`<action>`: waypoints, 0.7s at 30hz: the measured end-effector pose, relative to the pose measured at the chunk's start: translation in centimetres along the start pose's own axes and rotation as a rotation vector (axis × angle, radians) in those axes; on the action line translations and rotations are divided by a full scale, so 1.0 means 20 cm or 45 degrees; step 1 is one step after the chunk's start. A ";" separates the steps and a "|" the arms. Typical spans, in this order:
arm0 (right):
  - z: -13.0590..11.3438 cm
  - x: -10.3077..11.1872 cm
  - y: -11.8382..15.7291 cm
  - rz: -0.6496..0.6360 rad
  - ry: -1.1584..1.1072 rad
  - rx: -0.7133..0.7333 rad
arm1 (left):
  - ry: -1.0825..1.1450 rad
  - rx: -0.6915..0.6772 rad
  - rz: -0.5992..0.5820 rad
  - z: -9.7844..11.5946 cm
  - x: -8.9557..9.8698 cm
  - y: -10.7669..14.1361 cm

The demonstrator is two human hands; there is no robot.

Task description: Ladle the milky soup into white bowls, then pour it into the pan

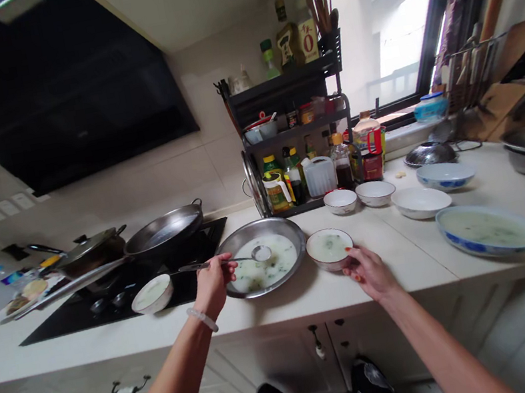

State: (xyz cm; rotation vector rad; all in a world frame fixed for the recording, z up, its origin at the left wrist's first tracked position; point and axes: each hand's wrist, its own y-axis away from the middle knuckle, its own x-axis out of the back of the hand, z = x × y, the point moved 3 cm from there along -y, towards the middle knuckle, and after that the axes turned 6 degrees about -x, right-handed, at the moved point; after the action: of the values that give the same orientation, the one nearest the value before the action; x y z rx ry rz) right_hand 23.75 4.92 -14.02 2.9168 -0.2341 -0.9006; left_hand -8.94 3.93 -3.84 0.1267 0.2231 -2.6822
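My left hand is closed around the dark handle of a ladle. The ladle's bowl is over the pale soup with green bits in a wide metal basin. My right hand pinches the right rim of a small bowl, which holds the same pale soup and stands just right of the basin. Another small bowl of soup rests at the stove's front edge, left of my left hand.
A wok and a lidded pan are on the black stove. Two small bowls, a white dish and a large soup dish stand to the right. Behind is a bottle rack.
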 end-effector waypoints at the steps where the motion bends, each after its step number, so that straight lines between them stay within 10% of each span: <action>1: 0.00 0.00 0.00 -0.002 0.001 0.001 | 0.022 0.017 0.002 0.00 0.00 0.00; 21: -0.01 0.00 0.01 0.000 -0.009 -0.005 | 0.065 0.048 -0.013 0.03 -0.05 0.04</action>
State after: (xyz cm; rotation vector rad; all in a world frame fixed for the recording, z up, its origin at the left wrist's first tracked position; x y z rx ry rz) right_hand 23.76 4.76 -13.81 2.9102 -0.2330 -0.9103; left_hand -7.71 3.63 -3.20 0.2060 0.1895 -2.6962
